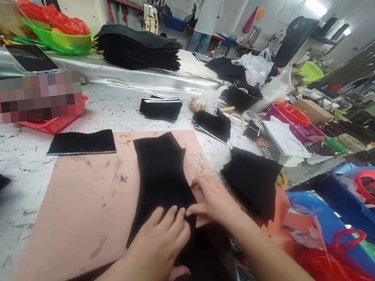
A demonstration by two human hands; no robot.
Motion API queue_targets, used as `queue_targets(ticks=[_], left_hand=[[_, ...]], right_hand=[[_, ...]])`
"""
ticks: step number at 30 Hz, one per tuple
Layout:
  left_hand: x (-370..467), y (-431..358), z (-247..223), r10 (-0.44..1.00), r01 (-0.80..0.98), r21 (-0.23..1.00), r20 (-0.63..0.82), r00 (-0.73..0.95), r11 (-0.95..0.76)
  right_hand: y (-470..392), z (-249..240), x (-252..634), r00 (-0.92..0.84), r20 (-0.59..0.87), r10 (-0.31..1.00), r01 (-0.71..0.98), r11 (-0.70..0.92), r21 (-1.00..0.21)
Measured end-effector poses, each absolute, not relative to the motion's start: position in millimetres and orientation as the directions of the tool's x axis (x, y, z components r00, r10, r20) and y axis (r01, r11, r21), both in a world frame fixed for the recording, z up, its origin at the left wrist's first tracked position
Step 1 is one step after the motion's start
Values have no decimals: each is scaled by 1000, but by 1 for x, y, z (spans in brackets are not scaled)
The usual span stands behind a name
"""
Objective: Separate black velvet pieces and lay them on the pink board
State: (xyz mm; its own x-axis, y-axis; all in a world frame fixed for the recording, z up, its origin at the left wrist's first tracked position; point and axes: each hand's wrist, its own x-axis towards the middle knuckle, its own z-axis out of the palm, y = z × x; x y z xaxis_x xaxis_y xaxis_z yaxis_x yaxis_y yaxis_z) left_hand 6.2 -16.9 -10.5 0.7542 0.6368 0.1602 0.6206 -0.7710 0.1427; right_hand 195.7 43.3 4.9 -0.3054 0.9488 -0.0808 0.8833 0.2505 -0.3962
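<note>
A black fabric piece [162,175] with curved sides lies on a pink sheet [86,207] at the table's front edge. My left hand [167,238] rests on the lower part of this piece, fingers spread and thumb apart. At the piece's lower right edge is my right hand [211,199], its thumb and fingers bent around that edge; the thumb tip touches the cloth near my left fingertips. Whether the right fingers pinch the cloth is hard to tell, but they are apart. A black rectangular piece [83,143] lies at the sheet's upper left corner.
Black piece stacks lie at the right [257,177], behind [161,107] and far back [138,46]. A red basket [55,124], a phone [32,57] and a green bowl [66,41] stand at left. A notebook [283,140] is at right. One person [208,5] stands in the background.
</note>
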Motion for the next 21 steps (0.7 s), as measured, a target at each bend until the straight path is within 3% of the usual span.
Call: queue_targets(ticks=[6, 10, 12, 14, 17, 21], left_hand=[[-35, -29, -2, 823, 789, 235, 188, 536, -568], [-67, -13, 11, 983, 826, 548, -30, 180, -134], [-70, 5, 17, 991, 672, 735, -131, 7, 92], [-67, 28, 21, 969, 381, 891, -235, -80, 247], [-56, 62, 25, 919, 26, 919, -391, -46, 393], [-39, 89, 24, 930, -39, 929, -368, -5, 367]], right_hand=[[36, 4, 207, -353, 72, 933, 857, 353, -376], [13, 0, 198, -556, 288, 780, 697, 626, -351], [-1, -5, 186, -677, 311, 667, 603, 745, -285], [-11, -11, 173, -757, 273, 593, 541, 804, -247], [-13, -15, 163, -792, 205, 576, 528, 813, -246], [-2, -11, 168, -865, 192, 464, 389, 861, -328]])
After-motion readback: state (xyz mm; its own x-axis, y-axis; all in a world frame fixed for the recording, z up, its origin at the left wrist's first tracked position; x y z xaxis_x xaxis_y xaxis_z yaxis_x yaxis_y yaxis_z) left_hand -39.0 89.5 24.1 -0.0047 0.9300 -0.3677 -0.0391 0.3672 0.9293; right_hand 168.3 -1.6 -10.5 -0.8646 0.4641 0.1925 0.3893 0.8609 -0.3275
